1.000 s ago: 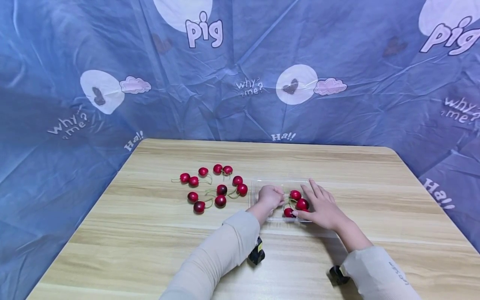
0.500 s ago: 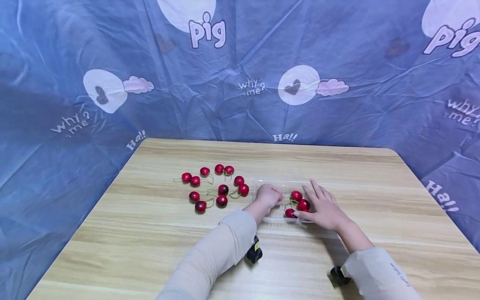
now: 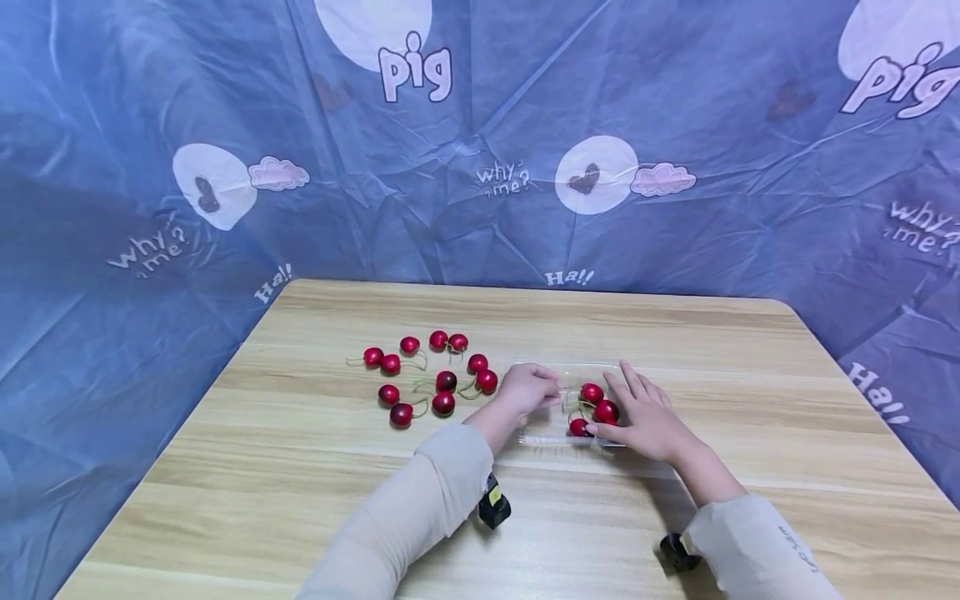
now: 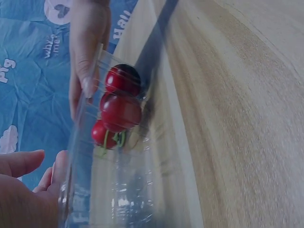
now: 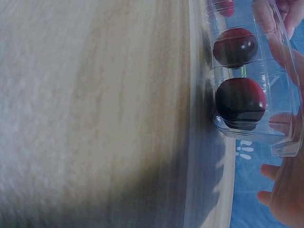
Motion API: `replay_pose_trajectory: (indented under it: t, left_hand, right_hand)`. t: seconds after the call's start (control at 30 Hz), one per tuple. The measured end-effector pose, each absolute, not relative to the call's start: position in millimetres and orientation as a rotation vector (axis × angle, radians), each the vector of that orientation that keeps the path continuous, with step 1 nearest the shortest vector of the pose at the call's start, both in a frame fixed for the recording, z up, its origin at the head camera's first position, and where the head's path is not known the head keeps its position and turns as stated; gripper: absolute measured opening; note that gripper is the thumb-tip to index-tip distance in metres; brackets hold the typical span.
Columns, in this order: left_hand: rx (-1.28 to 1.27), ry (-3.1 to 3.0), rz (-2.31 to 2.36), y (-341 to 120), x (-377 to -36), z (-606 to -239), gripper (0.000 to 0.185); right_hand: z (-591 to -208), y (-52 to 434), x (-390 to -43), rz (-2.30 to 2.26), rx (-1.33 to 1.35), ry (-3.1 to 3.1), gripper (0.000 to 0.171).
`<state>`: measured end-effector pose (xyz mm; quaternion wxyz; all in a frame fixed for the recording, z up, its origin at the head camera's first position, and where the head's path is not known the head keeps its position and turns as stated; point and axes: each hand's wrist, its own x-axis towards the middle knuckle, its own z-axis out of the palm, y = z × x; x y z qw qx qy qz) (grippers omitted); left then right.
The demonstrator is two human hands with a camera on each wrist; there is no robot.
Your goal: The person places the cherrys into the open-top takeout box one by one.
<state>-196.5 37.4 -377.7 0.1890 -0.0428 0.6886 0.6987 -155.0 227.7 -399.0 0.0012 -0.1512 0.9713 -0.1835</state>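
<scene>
A clear plastic box [image 3: 558, 439] lies on the table with several red cherries [image 3: 606, 411], green stems attached, in its right part. Over the box's left part is my left hand [image 3: 527, 390]. In the left wrist view that hand [image 4: 23, 185] shows its thumb and fingers apart, holding nothing visible, beside the box wall [image 4: 76, 147]. My right hand [image 3: 651, 421] rests at the box's right end, fingers straight and spread, thumb across the near side by a cherry. Through the wall in the right wrist view, dark red cherries [image 5: 240, 100] show.
Several loose cherries [image 3: 443, 404] with stems lie left of the box on the wooden table [image 3: 247, 483]. A blue printed cloth [image 3: 420, 217] hangs behind the table. Small black cameras [image 3: 493, 502] sit below the wrists.
My left hand has drawn slightly left over the box, and its fingers have loosened from a curl. The right hand, box and loose cherries stay in place.
</scene>
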Motion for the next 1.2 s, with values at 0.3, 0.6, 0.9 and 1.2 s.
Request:
replay_pose_trajectory:
  t: [0.3,0.6,0.9,1.2]
  left_hand:
    - [-0.075,1.861,2.026,18,-191,-373,0.023]
    - [-0.056,1.815,2.065,-5,-188,-373,0.024]
    - [-0.037,1.827,2.061,-29,-185,-371,0.025]
    - [-0.083,1.850,2.073,-55,-187,-373,0.026]
  right_hand:
    - [-401,226,-155,-0.576,-0.465,3.047,0.086]
    - [-405,226,-155,-0.578,-0.474,3.051,0.086]
    - [-406,227,-153,-0.577,-0.477,3.057,0.085]
    - [-406,227,-153,-0.578,-0.476,3.053,0.085]
